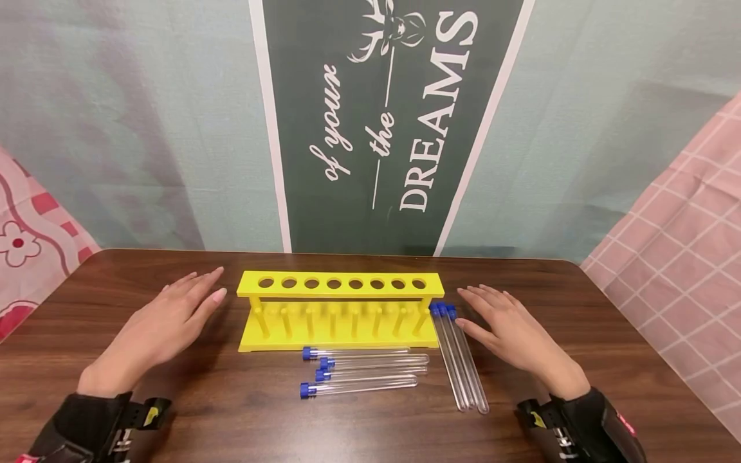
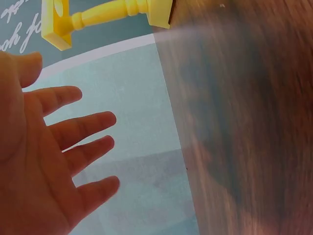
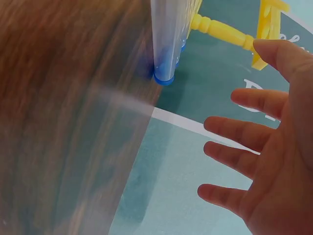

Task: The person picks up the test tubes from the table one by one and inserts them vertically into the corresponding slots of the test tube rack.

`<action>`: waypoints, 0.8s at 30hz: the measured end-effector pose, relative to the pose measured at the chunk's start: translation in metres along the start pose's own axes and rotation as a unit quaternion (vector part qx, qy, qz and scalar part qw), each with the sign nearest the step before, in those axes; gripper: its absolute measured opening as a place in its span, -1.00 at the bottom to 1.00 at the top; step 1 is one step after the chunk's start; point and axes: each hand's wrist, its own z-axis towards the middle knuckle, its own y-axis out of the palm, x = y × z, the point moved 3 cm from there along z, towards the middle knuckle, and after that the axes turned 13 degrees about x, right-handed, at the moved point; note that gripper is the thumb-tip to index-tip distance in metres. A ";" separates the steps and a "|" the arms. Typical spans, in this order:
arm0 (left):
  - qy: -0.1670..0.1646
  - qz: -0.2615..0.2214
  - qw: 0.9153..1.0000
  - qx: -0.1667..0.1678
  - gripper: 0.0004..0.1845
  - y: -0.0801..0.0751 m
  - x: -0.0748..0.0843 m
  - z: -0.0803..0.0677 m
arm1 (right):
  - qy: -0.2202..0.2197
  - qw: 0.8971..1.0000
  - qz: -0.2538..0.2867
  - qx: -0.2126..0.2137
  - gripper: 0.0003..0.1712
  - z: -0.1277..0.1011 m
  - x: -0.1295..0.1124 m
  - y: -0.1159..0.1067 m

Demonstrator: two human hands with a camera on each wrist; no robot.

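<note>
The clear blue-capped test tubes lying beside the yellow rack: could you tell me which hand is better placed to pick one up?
Probably the right hand: it lies open right beside three clear blue-capped test tubes at the yellow plastic rack's right end. The left hand rests open across the rack, with no tubes near.

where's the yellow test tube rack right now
In the head view the yellow plastic test tube rack stands mid-table between the left hand and right hand, with clear blue-capped test tubes lying just in front of it.
</note>
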 end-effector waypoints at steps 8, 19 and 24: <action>0.001 0.029 1.000 0.000 -0.39 0.000 0.006 0.000 | -0.018 1.000 0.007 0.002 -0.41 0.000 -0.003 0.002; -0.006 0.015 1.000 0.002 -0.34 -0.002 0.017 0.006 | -0.080 0.997 0.015 0.017 -0.45 0.000 -0.012 0.002; -0.001 -0.010 1.000 0.014 -0.39 -0.002 0.023 0.008 | -0.083 0.996 0.015 0.015 -0.45 0.000 -0.014 0.003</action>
